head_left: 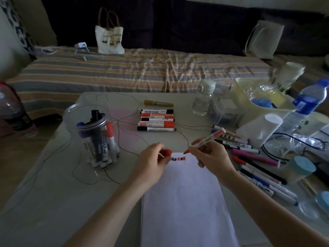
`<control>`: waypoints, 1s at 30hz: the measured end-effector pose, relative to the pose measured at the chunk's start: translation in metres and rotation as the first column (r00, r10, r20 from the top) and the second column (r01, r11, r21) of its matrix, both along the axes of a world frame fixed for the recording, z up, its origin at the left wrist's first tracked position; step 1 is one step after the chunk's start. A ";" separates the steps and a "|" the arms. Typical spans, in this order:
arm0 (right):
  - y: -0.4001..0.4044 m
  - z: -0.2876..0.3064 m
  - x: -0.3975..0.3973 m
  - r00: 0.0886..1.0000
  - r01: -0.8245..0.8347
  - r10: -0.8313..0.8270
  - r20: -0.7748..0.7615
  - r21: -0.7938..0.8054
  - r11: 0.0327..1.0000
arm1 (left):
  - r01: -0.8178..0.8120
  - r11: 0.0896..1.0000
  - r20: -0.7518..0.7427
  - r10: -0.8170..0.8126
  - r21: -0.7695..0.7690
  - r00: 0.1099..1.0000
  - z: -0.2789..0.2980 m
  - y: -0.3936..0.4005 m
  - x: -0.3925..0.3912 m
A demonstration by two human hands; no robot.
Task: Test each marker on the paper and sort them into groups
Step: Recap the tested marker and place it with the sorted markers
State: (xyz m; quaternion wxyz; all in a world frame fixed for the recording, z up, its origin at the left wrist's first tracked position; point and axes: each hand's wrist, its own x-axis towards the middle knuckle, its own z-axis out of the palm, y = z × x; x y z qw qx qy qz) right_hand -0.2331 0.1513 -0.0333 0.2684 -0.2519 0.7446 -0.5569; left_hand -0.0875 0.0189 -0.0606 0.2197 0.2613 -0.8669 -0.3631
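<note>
Our right hand [211,156] pinches the red marker [204,140], tip at the paper's [187,202] far edge; our left hand [152,160] grips its cap [167,153]. We should press lightly, extending the swatch row.

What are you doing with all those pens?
Testing markers. The right hand holds an uncapped red marker with its tip at the top edge of the white paper, next to a short row of red and black scribbles. The left hand holds its red cap. Some markers lie in a neat row further back; more wait in a clear jar.
</note>
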 end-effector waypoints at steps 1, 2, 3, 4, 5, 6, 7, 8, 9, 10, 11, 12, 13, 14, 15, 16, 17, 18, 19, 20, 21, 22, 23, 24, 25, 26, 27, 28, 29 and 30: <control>0.004 0.007 0.004 1.000 -0.010 0.010 -0.004 -0.003 1.000 | -0.022 0.993 0.000 0.022 0.120 1.000 0.004 0.002 0.004; 0.009 0.010 0.009 1.000 -0.012 0.012 0.005 -0.006 1.000 | -0.042 0.974 0.000 0.043 0.224 0.999 0.006 0.003 0.006; 0.014 0.013 0.014 1.000 -0.008 0.008 0.026 -0.012 1.000 | -0.060 0.945 -0.015 0.068 0.321 0.998 0.009 0.005 0.009; 0.019 0.013 0.019 0.998 0.008 -0.006 0.064 -0.026 1.000 | -0.070 0.900 -0.043 0.098 0.430 0.994 0.012 0.006 0.011; 0.024 0.013 0.023 0.993 0.036 -0.030 0.114 -0.050 0.998 | -0.071 0.839 -0.080 0.135 0.539 0.988 0.015 0.008 0.013; 0.028 0.014 0.027 0.984 0.073 -0.059 0.166 -0.084 0.994 | -0.063 0.776 -0.118 0.175 0.627 0.977 0.019 0.009 0.016; 0.031 0.016 0.031 0.973 0.110 -0.085 0.213 -0.111 0.988 | -0.053 0.716 -0.148 0.216 0.696 0.965 0.022 0.011 0.018; 0.033 0.017 0.033 0.965 0.132 -0.098 0.244 -0.127 0.983 | -0.038 0.653 -0.172 0.255 0.756 0.952 0.027 0.012 0.020; 0.035 0.019 0.036 0.963 0.130 -0.094 0.251 -0.132 0.983 | -0.022 0.582 -0.186 0.295 0.813 0.937 0.030 0.013 0.023; 0.035 0.021 0.040 0.967 0.115 -0.079 0.241 -0.138 0.984 | -0.008 0.508 -0.187 0.332 0.861 0.924 0.034 0.014 0.025; 0.035 0.024 0.043 0.972 0.097 -0.062 0.227 -0.146 0.984 | 0.003 0.439 -0.182 0.366 0.899 0.913 0.036 0.015 0.027; 0.036 0.026 0.045 0.975 0.085 -0.050 0.215 -0.159 0.984 | 0.019 0.373 -0.177 0.394 0.928 0.902 0.039 0.014 0.029; 0.035 0.028 0.048 0.977 0.083 -0.046 0.208 -0.173 0.981 | 0.044 0.314 -0.178 0.414 0.949 0.893 0.040 0.014 0.030; 0.035 0.031 0.051 0.978 0.085 -0.046 0.202 -0.190 0.978 | 0.074 0.264 -0.185 0.427 0.962 0.885 0.042 0.013 0.030; 0.035 0.033 0.052 0.980 0.088 -0.048 0.194 -0.205 0.975 | 0.101 0.227 -0.194 0.434 0.969 0.880 0.042 0.013 0.030; 0.034 0.034 0.053 0.982 0.090 -0.051 0.181 -0.218 0.972 | 0.118 0.205 -0.199 0.434 0.972 0.879 0.043 0.014 0.030; 0.033 0.035 0.053 0.985 0.091 -0.053 0.167 -0.228 0.970 | 0.121 0.199 -0.197 0.430 0.973 0.881 0.043 0.014 0.029; 0.032 0.035 0.054 0.986 0.091 -0.055 0.156 -0.236 0.968 | 0.116 0.203 -0.193 0.417 0.972 0.888 0.044 0.016 0.028; 0.031 0.036 0.054 0.987 0.092 -0.056 0.151 -0.241 0.966 | 0.107 0.210 -0.186 0.401 0.972 0.897 0.044 0.017 0.027; 0.030 0.035 0.055 0.987 0.091 -0.056 0.149 -0.243 0.966 | 0.102 0.216 -0.180 0.384 0.971 0.906 0.045 0.019 0.026; 0.029 0.035 0.055 0.987 0.089 -0.054 0.149 -0.241 0.966 | 0.098 0.220 -0.176 0.368 0.970 0.913 0.045 0.020 0.025; 0.029 0.035 0.056 0.988 0.086 -0.052 0.147 -0.239 0.967 | 0.097 0.220 -0.173 0.356 0.971 0.918 0.046 0.021 0.024; 0.028 0.035 0.056 0.988 0.084 -0.050 0.147 -0.237 0.968 | 0.100 0.218 -0.173 0.347 0.971 0.922 0.048 0.022 0.024; 0.028 0.035 0.056 0.988 0.081 -0.047 0.148 -0.238 0.968 | 0.101 0.221 -0.174 0.338 0.970 0.925 0.049 0.023 0.023; 0.027 0.035 0.056 0.988 0.076 -0.041 0.149 -0.237 0.968 | 0.100 0.231 -0.174 0.326 0.968 0.929 0.049 0.025 0.022; 0.027 0.036 0.057 0.989 0.066 -0.032 0.147 -0.233 0.970 | 0.100 0.244 -0.175 0.311 0.965 0.934 0.050 0.026 0.021; 0.026 0.035 0.058 0.990 0.054 -0.024 0.139 -0.223 0.973 | 0.102 0.254 -0.178 0.298 0.962 0.938 0.051 0.028 0.021; 0.025 0.035 0.059 0.992 0.046 -0.021 0.121 -0.207 0.977 | 0.102 0.260 -0.178 0.288 0.960 0.941 0.051 0.030 0.020; 0.025 0.034 0.060 0.995 0.045 -0.027 0.094 -0.189 0.981 | 0.099 0.265 -0.176 0.283 0.959 0.943 0.052 0.032 0.019; 0.024 0.033 0.060 0.997 0.052 -0.041 0.063 -0.170 0.984 | 0.098 0.268 -0.176 0.284 0.958 0.943 0.052 0.034 0.018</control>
